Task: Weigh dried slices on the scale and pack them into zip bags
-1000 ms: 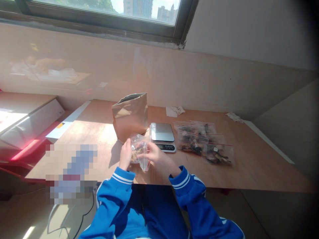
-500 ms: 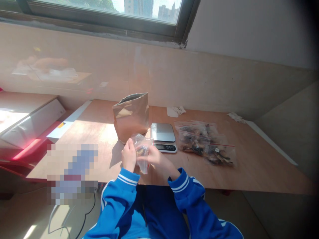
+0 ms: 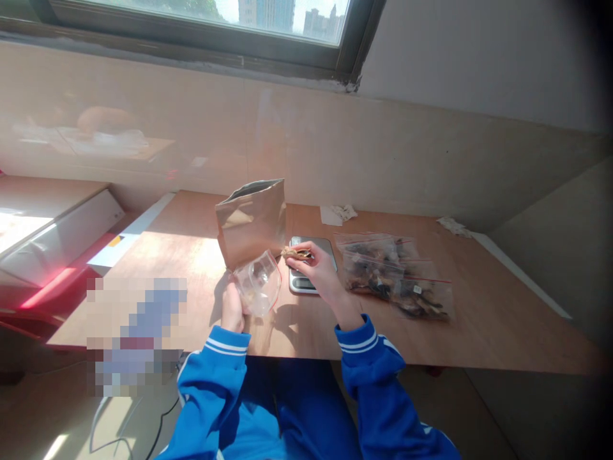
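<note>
My left hand [image 3: 232, 309] grips a clear zip-lock bag [image 3: 257, 291] with a red edge; its mouth faces right and I see nothing inside it. Pinched in my right hand [image 3: 322, 269] are dried, brown-and-pale pieces [image 3: 297, 254] whose kind I cannot make out. This hand is over a kitchen scale [image 3: 330, 247] with a steel plate, and covers part of its display. Just behind the clear bag stands an upright brown paper pouch [image 3: 253, 223], open at the top.
Several filled zip-lock bags [image 3: 378, 268] of dark dried pieces lie overlapping right of the scale. White paper [image 3: 331, 215] lies at the table's back edge, and crumpled tissue [image 3: 454, 227] at the back right. A wall runs behind the wooden table [image 3: 493, 306].
My right hand has come out of the clear bag with the dried pieces and moved up and right over the scale. My left hand has shifted slightly left with the bag.
</note>
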`<state>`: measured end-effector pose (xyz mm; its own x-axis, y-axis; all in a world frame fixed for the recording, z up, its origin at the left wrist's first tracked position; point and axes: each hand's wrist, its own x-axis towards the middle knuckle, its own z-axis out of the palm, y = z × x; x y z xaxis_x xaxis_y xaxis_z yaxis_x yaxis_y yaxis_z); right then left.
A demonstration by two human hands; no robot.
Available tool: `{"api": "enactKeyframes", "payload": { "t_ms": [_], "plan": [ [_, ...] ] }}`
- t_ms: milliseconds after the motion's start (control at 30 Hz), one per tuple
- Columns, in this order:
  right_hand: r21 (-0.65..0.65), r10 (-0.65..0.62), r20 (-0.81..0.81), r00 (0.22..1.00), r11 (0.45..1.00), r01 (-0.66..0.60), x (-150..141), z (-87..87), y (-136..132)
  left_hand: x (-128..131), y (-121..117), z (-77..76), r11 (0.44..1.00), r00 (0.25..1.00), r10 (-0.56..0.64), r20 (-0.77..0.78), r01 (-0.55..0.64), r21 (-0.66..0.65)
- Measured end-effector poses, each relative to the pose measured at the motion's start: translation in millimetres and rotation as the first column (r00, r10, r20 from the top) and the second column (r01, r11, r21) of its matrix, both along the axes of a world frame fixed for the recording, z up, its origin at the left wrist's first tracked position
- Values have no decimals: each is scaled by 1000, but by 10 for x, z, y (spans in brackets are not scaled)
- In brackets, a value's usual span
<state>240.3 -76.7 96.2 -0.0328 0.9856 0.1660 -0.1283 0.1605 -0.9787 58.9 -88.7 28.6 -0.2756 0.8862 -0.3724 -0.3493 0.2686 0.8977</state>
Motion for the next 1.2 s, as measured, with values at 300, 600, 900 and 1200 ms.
{"api": "enactKeyframes", "payload": {
  "t_ms": [300,600,900,1200],
  "plan": [
    [673,-276,85,957,725,149,-266,786,777,69,-59,37,987,964,-152,220,137,80],
    [730,-241,433,869,659,-181,-561,743,1061,31,-130,61,985,975,-140,173,120,120],
    [758,-327,411,851,642,-119,-525,932,1124,74,-134,108,985,977,-136,162,117,125],
    [627,-64,425,903,740,-243,-497,973,1108,93,-179,247,991,988,-87,129,73,111]
  ]
}}
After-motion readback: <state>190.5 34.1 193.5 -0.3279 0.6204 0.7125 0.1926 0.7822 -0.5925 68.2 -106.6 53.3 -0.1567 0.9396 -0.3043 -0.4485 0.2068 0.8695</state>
